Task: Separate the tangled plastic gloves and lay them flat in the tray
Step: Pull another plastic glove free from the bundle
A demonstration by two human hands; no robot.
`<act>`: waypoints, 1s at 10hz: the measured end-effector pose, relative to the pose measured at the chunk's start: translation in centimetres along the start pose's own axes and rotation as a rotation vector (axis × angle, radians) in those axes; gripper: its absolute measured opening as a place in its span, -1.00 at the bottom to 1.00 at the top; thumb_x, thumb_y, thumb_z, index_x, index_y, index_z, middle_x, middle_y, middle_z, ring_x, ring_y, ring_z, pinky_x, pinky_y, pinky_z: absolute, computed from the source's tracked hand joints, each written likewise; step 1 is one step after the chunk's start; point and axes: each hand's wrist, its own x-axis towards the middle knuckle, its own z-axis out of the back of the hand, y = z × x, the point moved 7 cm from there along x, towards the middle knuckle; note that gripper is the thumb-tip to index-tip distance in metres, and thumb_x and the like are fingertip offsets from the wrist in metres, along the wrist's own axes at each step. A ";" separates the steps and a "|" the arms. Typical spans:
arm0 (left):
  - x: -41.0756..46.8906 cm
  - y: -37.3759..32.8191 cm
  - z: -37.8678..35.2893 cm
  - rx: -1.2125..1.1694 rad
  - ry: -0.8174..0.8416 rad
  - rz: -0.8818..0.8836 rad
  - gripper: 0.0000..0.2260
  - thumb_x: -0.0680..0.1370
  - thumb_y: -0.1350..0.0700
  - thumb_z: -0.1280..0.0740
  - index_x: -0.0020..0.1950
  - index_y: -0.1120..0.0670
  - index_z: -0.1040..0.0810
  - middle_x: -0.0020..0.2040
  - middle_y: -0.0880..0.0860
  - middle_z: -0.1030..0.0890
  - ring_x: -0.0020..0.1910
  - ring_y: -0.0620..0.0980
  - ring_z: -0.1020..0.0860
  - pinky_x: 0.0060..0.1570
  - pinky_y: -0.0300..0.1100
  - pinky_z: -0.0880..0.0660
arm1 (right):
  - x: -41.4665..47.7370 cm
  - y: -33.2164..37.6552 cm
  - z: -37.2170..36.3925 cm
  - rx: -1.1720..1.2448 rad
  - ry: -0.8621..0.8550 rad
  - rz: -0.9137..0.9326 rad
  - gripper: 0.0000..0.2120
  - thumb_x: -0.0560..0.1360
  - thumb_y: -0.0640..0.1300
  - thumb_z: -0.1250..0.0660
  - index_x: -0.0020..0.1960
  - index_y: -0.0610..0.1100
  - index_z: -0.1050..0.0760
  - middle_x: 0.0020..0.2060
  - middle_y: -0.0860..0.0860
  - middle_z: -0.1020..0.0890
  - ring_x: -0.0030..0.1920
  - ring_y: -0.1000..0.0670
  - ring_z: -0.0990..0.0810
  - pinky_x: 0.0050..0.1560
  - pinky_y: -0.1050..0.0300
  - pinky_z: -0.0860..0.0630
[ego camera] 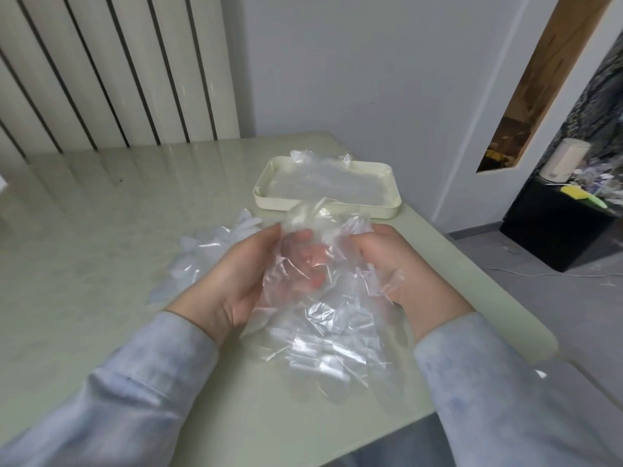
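Observation:
I hold a crumpled bunch of clear plastic gloves (323, 318) above the table between both hands. My left hand (232, 274) grips its left side, fingers curled behind the film. Gripping the bunch's upper right edge is my right hand (401, 264). The bunch hangs down toward the table's near edge. A cream rectangular tray (266, 193) stands behind my hands, with clear gloves (327, 183) lying inside it, one edge sticking up over the far rim. A second heap of whitish gloves (205, 251) lies on the table left of my left hand.
The pale green glossy table (84, 230) ends in an edge just right of the tray and my right arm. A slatted white wall panel stands behind. On the floor at the right sits a black cabinet (556, 230) with clutter on top.

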 end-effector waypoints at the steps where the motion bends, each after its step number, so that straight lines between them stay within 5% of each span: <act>1: 0.5 0.5 0.1 -0.031 0.026 0.012 -0.37 0.52 -0.25 -0.35 0.35 0.23 -0.55 0.14 0.29 -0.65 0.07 0.28 -0.66 -0.18 0.10 -0.64 | 0.1 -0.1 0.1 0.006 -0.018 -0.006 -0.85 0.33 -0.43 -0.38 -0.11 -0.42 -0.61 -0.27 -0.22 -0.56 -0.19 -0.19 -0.63 -0.11 -0.04 -0.49; 2: 0.8 -0.2 0.0 0.039 0.132 -0.061 -0.23 0.37 -0.18 -0.52 0.42 0.24 -0.46 0.18 0.21 -0.66 0.00 0.23 -0.64 -0.17 0.05 -0.67 | 0.1 -0.1 0.1 0.000 -0.005 -0.001 -0.82 0.38 -0.44 -0.40 -0.01 -0.41 -0.61 -0.21 -0.22 -0.61 -0.19 -0.17 -0.65 -0.17 0.03 -0.55; 3: 0.4 -0.4 -0.6 0.181 0.239 -0.096 -0.45 0.49 -0.18 -0.38 0.36 0.12 -0.52 0.22 0.11 -0.68 0.00 0.18 -0.68 0.01 -0.01 -0.60 | 0.2 0.0 0.1 -0.006 0.002 0.017 -0.84 0.41 -0.43 -0.43 -0.01 -0.35 -0.64 -0.23 -0.15 -0.65 -0.22 -0.10 -0.67 -0.23 0.12 -0.57; 4: 0.2 -1.3 -0.7 0.299 0.169 -0.250 -0.72 0.63 0.17 -0.30 0.32 0.18 -0.58 0.09 0.13 -0.72 -0.22 0.01 -0.69 -0.40 -0.27 -0.49 | 0.6 -0.1 0.3 -0.064 -0.040 0.014 -0.89 0.53 -0.36 -0.34 -0.07 -0.18 -0.57 -0.18 -0.11 -0.62 -0.22 -0.04 -0.62 -0.16 0.08 -0.57; 5: -0.3 -1.6 -1.5 0.060 0.323 -0.215 -0.73 0.55 0.21 -0.32 0.21 0.20 -0.66 0.23 0.30 -0.63 0.00 0.12 -0.66 -0.07 -0.05 -0.67 | 0.3 0.2 0.6 -0.156 -0.081 0.021 -0.85 0.56 -0.30 -0.29 -0.11 -0.08 -0.50 -0.14 -0.09 -0.59 -0.17 -0.06 -0.56 -0.05 0.00 -0.55; 6: -2.2 -2.4 -3.1 -0.148 0.577 -0.189 -0.69 0.60 0.18 -0.18 0.15 0.12 -0.71 0.15 0.21 -0.69 -0.02 0.10 -0.70 -0.12 0.05 -0.67 | -0.2 0.6 0.4 -0.176 -0.073 0.034 -0.84 0.52 -0.22 -0.32 -0.19 -0.03 -0.45 -0.18 -0.07 -0.61 -0.20 -0.06 -0.60 -0.10 0.05 -0.59; 7: -1.9 -2.2 -3.4 -0.145 0.542 -0.227 -0.65 0.59 0.21 -0.15 0.19 0.10 -0.69 0.10 0.18 -0.70 -0.10 0.07 -0.72 -0.20 -0.01 -0.66 | -0.4 0.5 0.0 -0.125 -0.044 -0.005 -0.84 0.56 -0.27 -0.31 -0.16 -0.07 -0.51 -0.21 -0.07 -0.63 -0.24 -0.02 -0.62 -0.15 0.07 -0.63; 8: -0.2 -0.9 -2.7 -0.032 0.428 -0.211 -0.62 0.64 0.25 -0.13 0.41 0.12 -0.52 0.23 0.27 -0.64 0.01 0.17 -0.70 0.03 0.16 -0.65 | -1.0 0.2 -0.5 0.042 0.059 -0.011 -0.73 0.58 -0.45 -0.18 -0.17 -0.21 -0.52 -0.40 -0.07 -0.55 -0.43 -0.01 -0.57 -0.40 0.18 -0.53; 9: 0.7 0.4 -2.1 0.153 0.363 -0.162 -0.54 0.66 0.34 -0.10 0.47 -0.05 -0.44 0.06 0.22 -0.71 -0.11 0.11 -0.67 -0.20 -0.06 -0.67 | -0.5 0.0 -0.1 -0.077 -0.019 -0.012 -0.85 0.59 -0.44 -0.24 0.07 -0.31 -0.55 -0.16 -0.13 -0.58 -0.11 -0.12 -0.58 0.07 -0.11 -0.61; 10: 0.5 0.8 -1.9 0.183 0.331 -0.137 -0.47 0.64 0.44 -0.09 0.48 -0.05 -0.39 -0.06 0.21 -0.72 -0.42 -0.05 -0.65 -0.54 -0.32 -0.47 | -0.2 0.4 0.0 -0.070 -0.060 -0.021 -0.79 0.56 -0.39 -0.32 0.17 -0.23 -0.56 -0.12 -0.11 -0.64 -0.16 -0.08 -0.63 -0.09 0.07 -0.63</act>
